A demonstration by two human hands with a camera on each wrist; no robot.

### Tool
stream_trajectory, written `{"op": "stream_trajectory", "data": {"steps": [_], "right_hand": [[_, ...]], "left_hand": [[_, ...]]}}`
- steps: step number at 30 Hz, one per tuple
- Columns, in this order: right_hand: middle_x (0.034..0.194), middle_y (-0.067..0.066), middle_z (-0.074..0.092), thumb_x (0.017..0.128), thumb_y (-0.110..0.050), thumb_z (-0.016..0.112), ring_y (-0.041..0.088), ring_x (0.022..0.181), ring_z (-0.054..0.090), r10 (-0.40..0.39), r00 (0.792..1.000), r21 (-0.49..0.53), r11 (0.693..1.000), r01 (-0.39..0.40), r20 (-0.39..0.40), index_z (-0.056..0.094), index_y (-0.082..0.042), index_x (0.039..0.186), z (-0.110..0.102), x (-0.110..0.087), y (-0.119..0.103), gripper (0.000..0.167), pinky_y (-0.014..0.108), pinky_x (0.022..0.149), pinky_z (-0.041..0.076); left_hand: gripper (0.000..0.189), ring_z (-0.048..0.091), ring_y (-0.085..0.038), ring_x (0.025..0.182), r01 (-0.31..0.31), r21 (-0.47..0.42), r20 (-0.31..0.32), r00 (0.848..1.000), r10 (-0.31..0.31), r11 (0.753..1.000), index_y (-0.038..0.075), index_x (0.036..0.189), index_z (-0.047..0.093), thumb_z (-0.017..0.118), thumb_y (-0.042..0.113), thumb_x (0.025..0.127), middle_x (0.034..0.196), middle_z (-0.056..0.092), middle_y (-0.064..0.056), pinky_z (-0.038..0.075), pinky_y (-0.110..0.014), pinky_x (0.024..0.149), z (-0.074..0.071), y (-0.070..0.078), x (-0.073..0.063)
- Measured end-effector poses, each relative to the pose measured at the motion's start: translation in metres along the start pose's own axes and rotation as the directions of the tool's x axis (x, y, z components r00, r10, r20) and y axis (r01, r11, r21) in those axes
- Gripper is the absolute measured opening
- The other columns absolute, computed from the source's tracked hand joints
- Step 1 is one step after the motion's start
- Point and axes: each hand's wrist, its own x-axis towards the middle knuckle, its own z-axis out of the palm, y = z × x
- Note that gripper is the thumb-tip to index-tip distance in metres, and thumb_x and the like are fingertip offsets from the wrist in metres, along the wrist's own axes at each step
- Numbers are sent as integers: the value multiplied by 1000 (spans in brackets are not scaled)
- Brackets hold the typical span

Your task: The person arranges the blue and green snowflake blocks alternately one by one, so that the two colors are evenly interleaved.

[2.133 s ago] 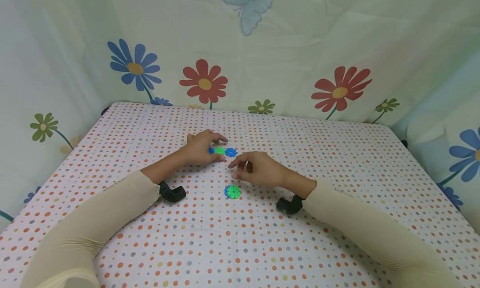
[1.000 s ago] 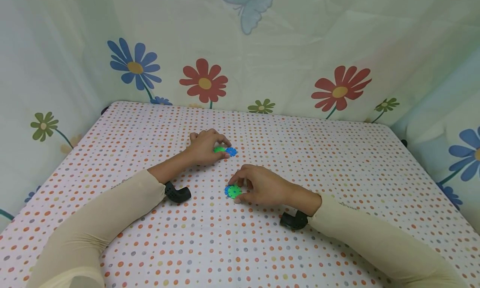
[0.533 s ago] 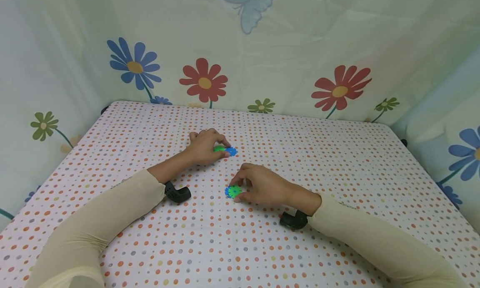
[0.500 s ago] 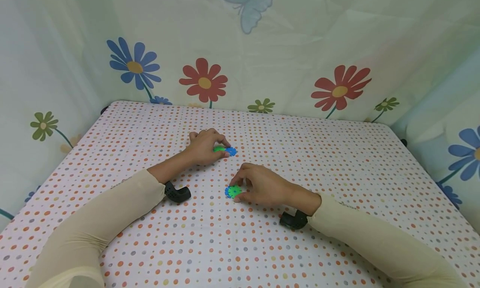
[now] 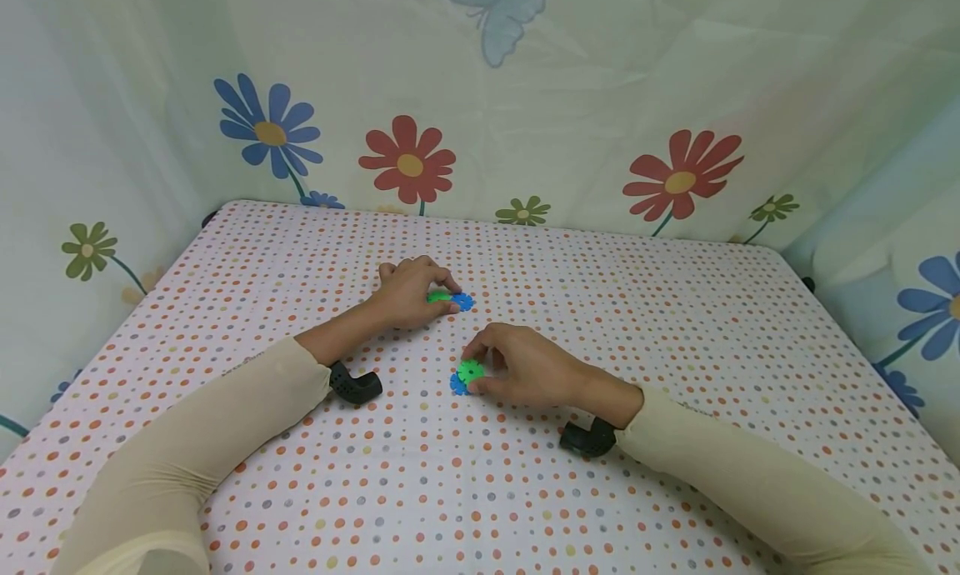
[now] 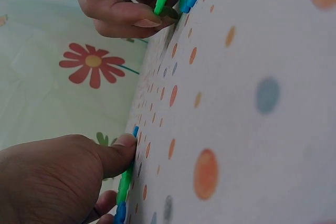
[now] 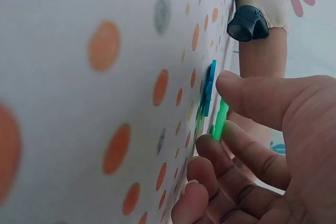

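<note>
My right hand (image 5: 528,368) pinches a green notched snowflake disc (image 5: 471,371) by its edges between thumb and fingers. The disc is tilted, slightly raised over blue notched disc (image 5: 458,384) material lying on the cloth; the right wrist view shows the green disc (image 7: 220,121) apart from the blue disc (image 7: 209,92). Farther back, my left hand (image 5: 408,296) holds a row of joined discs flat on the table, thumb in front and index finger behind. A green disc (image 5: 438,297) and a blue end disc (image 5: 462,302) show; another blue disc (image 6: 120,213) is partly hidden by the hand.
A dotted cloth (image 5: 480,492) covers the table. Behind it hangs a curtain (image 5: 585,100) printed with flowers and a butterfly. Black wrist camera mounts sit under the left wrist (image 5: 356,386) and right wrist (image 5: 588,439), close over the cloth.
My right hand came down toward me from beside the row, took the green disc and lifted it off the blue one. My left hand slid slightly right along the row, then stayed still.
</note>
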Motion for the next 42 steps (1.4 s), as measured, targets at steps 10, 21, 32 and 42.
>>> {"op": "stream_trajectory", "data": {"steps": [10, 21, 32, 42], "right_hand": [[95, -7, 63, 88, -25, 75, 10, 80, 55, 3, 1000, 20, 1000, -3, -4, 67, -13, 117, -1, 0, 2, 33, 23, 71, 47], [92, -7, 68, 83, -20, 80, 7, 68, 50, -54, 997, 37, 998, 56, -61, 73, -9, 118, -6, 0, 4, 37, 21, 60, 43], [88, -7, 69, 83, -22, 80, 5, 59, 49, -18, 999, 69, 997, 20, -26, 72, -11, 120, -8, 2, 6, 39, 20, 55, 41], [88, -8, 68, 83, -25, 80, 7, 62, 51, 12, 998, 15, 1000, -12, -56, 75, -13, 115, -12, 7, 17, 34, 21, 56, 42]], "left_hand": [[25, 52, -29, 112, 5, 9, 7, 1000, -5, 1000, 30, 113, 70, 69, 42, 91, 127, 56, -2, 19, -53, 95, 0, 1, 1], [24, 52, -30, 112, -2, 8, 11, 1000, 2, 1000, 30, 112, 71, 68, 42, 91, 126, 56, -3, 19, -53, 95, 0, 0, 2], [25, 53, -30, 110, -2, 13, 10, 1000, 2, 1000, 30, 112, 71, 69, 42, 91, 126, 57, -3, 20, -52, 93, 0, 0, 2], [25, 54, -30, 110, -5, 10, 8, 1000, 5, 1000, 30, 112, 71, 69, 42, 91, 126, 57, -3, 20, -52, 93, 0, 0, 2]]}}
